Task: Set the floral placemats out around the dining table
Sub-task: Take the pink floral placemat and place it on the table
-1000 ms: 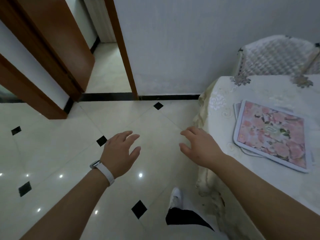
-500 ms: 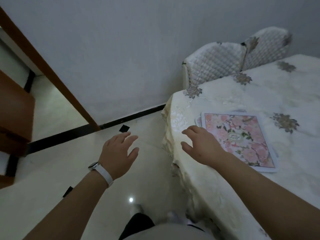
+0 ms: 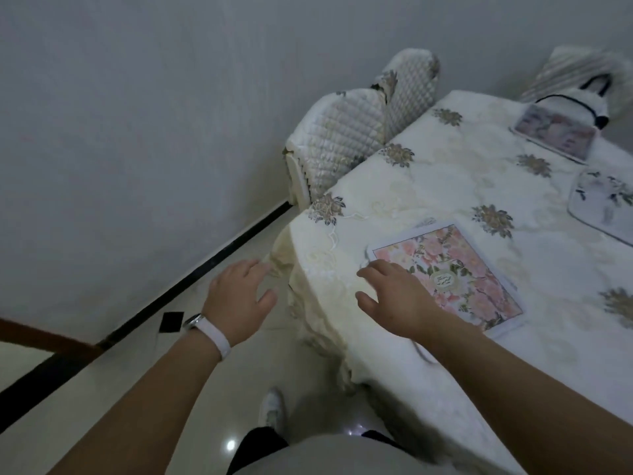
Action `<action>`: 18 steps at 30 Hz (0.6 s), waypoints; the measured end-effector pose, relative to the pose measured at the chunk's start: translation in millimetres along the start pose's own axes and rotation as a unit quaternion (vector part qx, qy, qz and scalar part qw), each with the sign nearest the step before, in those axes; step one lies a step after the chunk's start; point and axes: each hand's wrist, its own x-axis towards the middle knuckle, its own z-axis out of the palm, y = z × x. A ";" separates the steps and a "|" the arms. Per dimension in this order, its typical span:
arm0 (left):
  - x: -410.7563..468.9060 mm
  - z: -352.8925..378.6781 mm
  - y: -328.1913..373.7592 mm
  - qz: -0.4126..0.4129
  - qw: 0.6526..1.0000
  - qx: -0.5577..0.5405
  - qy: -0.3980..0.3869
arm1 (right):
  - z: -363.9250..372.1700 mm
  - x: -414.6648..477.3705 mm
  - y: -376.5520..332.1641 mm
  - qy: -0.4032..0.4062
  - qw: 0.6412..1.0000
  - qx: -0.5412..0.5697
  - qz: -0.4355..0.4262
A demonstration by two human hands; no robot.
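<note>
While the left hand (image 3: 239, 296) hangs loose over the floor (image 3: 102, 389) and the right hand (image 3: 397, 299), relaxed and empty, hovers at the near pink placemat (image 3: 459, 269) on the surface (image 3: 428, 186), two are placed beyond: right-edge mat (image 3: 603, 200), far mat (image 3: 555, 132). Partly done, I'd say.

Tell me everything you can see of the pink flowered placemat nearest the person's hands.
The pink placemat is a rectangle with a white border, printed with pink roses, green leaves and an oval emblem at its centre. It lies askew on the cream embroidered tablecloth near the table's corner. The right hand, fingers spread, covers one corner; contact is unclear.
</note>
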 end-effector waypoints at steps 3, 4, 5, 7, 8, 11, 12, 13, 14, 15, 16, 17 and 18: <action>33.2 -6.0 -10.6 0.042 0.999 -0.013 -0.026 | -2.7 10.7 -16.0 0.012 0.999 0.010 0.045; 43.3 -6.0 -12.9 0.053 0.998 -0.019 -0.036 | -2.5 11.1 -19.9 0.016 0.998 0.015 0.062; 53.2 -5.0 -15.1 0.064 0.997 -0.023 -0.048 | -2.1 10.0 -22.8 0.019 0.996 0.021 0.080; 70.9 -1.2 -15.3 0.095 0.993 -0.021 -0.073 | -0.7 4.6 -24.1 0.024 0.992 0.031 0.117; 78.8 1.3 -12.7 0.113 0.990 -0.019 -0.085 | 0.1 1.2 -21.9 0.028 0.990 0.034 0.136; 98.6 7.4 4.5 0.152 0.981 -0.027 -0.119 | 1.2 -9.2 -9.2 0.034 0.980 0.045 0.190; 104.3 10.5 11.3 0.164 0.977 -0.029 -0.130 | 1.3 -13.1 -3.9 0.037 0.976 0.049 0.208; 109.6 13.7 18.3 0.177 0.974 -0.028 -0.140 | 1.8 -17.2 1.4 0.041 0.972 0.053 0.225; 114.1 17.3 25.7 0.192 0.970 -0.024 -0.149 | 3.4 -21.5 6.9 0.045 0.968 0.057 0.240; 117.8 21.4 33.4 0.203 0.966 -0.021 -0.160 | 5.1 -25.7 12.6 0.049 0.964 0.061 0.255; 120.8 26.7 40.5 0.212 0.962 -0.020 -0.170 | 7.7 -29.7 18.8 0.051 0.960 0.066 0.268; 122.4 31.5 46.3 0.215 0.960 -0.020 -0.180 | 10.0 -32.6 24.2 0.053 0.957 0.069 0.278; 124.1 37.3 52.7 0.220 0.957 -0.019 -0.191 | 12.9 -35.3 30.9 0.054 0.953 0.074 0.288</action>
